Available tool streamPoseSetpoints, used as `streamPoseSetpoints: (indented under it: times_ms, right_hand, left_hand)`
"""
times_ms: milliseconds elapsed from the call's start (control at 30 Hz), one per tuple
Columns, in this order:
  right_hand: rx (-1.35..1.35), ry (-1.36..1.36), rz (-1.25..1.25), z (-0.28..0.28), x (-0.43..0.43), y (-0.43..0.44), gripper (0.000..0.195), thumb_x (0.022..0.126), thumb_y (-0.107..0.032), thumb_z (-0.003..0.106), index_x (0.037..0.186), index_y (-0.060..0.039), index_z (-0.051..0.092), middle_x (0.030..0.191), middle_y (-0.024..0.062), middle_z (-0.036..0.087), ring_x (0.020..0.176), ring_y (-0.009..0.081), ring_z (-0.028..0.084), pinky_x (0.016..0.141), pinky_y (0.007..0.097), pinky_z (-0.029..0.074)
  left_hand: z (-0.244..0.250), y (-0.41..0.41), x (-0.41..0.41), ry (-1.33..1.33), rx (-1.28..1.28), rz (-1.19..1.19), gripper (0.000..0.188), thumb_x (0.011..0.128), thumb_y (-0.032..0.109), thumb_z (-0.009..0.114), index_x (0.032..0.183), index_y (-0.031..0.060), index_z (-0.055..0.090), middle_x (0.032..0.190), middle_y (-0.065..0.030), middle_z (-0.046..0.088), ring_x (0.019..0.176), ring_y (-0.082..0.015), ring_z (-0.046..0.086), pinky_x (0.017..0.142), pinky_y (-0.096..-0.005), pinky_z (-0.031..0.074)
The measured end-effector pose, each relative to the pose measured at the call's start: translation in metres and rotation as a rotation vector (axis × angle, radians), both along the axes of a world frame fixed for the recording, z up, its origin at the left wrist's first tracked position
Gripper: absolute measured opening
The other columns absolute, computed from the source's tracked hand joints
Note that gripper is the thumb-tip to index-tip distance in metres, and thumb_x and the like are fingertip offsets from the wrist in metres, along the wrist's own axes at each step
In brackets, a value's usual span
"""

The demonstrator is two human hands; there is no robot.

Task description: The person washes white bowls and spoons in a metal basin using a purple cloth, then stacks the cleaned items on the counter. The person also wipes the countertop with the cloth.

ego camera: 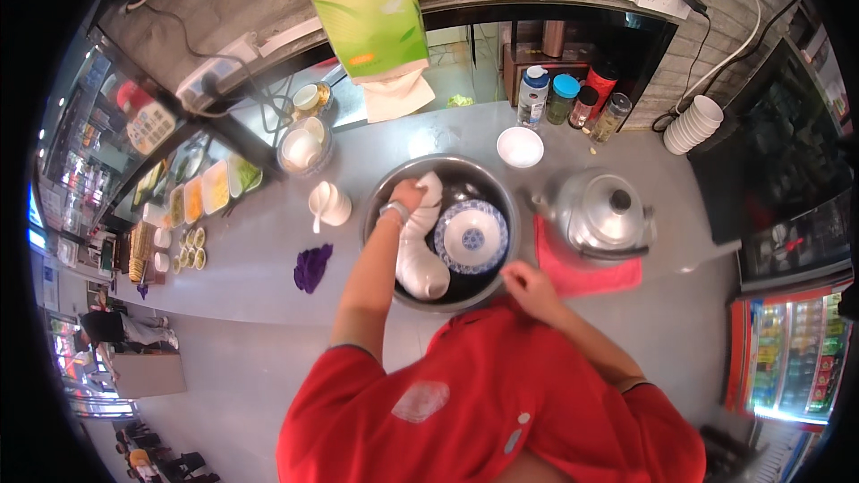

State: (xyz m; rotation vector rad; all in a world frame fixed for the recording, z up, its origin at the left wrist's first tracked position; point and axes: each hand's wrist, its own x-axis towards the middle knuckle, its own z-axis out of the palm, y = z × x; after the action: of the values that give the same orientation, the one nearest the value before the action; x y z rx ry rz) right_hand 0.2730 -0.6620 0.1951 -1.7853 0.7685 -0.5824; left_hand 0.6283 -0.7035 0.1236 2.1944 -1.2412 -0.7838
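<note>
A large round metal basin (439, 161) stands at the counter's front edge. Inside it, a curved row of nested white cups or small bowls (417, 261) lies along the left side. My left hand (408, 194) has its fingers on the far end of this row; whether they grip a cup is unclear. Blue-and-white patterned bowls (472, 231) sit in the basin's right part. My right hand (529, 285) is at the basin's right rim with its fingers curled, and whether it touches the rim cannot be told. A white bowl (520, 147) rests on the counter behind the basin.
A metal kettle (607, 208) stands on a red cloth (597, 276) at the right. Bottles (533, 97) and stacked white cups (694, 124) are farther back. Leftward are cups with a spoon (330, 203), a purple cloth (313, 268) and food trays (215, 186). A person (107, 329) is at far left.
</note>
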Motion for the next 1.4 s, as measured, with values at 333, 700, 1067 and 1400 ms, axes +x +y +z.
streamPoseSetpoints:
  times_ms: [333,700,1067,1400]
  right_hand:
    - [0.263,-0.062,0.039,-0.027,-0.015,-0.04,0.015,0.085,-0.011,0.055,0.095,-0.0004,0.054,0.076,0.0062,0.059,0.068,0.0098,0.056,0.061,0.0228,0.045]
    - [1.072,-0.432,0.045,-0.042,0.042,-0.06,0.026,0.095,-0.029,0.038,0.102,-0.0079,0.051,0.093,0.0022,0.055,0.085,0.0132,0.053,0.074,0.0272,0.043]
    - [1.151,-0.391,0.057,-0.057,0.036,-0.046,0.023,0.094,-0.029,0.04,0.093,-0.0107,0.054,0.077,-0.0012,0.055,0.061,0.0095,0.048,0.055,0.0221,0.037]
    - [1.155,-0.378,0.019,-0.069,0.041,-0.037,0.024,0.095,-0.028,0.038,0.097,-0.0102,0.053,0.081,0.0,0.057,0.064,0.0106,0.051,0.055,0.0233,0.04]
  left_hand:
    - [-0.002,0.035,-0.038,1.011,-0.777,0.797,0.028,0.088,0.022,0.047,0.095,-0.0024,0.059,0.082,-0.007,0.062,0.075,-0.0155,0.057,0.067,-0.0283,0.046]
    - [0.001,0.047,-0.123,1.073,-0.411,0.439,0.029,0.091,0.023,0.038,0.102,0.0014,0.056,0.095,-0.0085,0.061,0.087,-0.0203,0.057,0.08,-0.0282,0.045]
    - [0.018,0.013,-0.039,-0.555,0.281,-0.227,0.028,0.083,0.034,0.048,0.094,0.0129,0.063,0.093,-0.0136,0.064,0.093,-0.0301,0.059,0.095,-0.0574,0.027]
    - [0.001,0.012,0.001,0.06,-0.303,0.263,0.034,0.085,0.033,0.052,0.087,-0.0005,0.06,0.073,-0.0206,0.06,0.073,-0.0326,0.059,0.069,-0.0409,0.045]
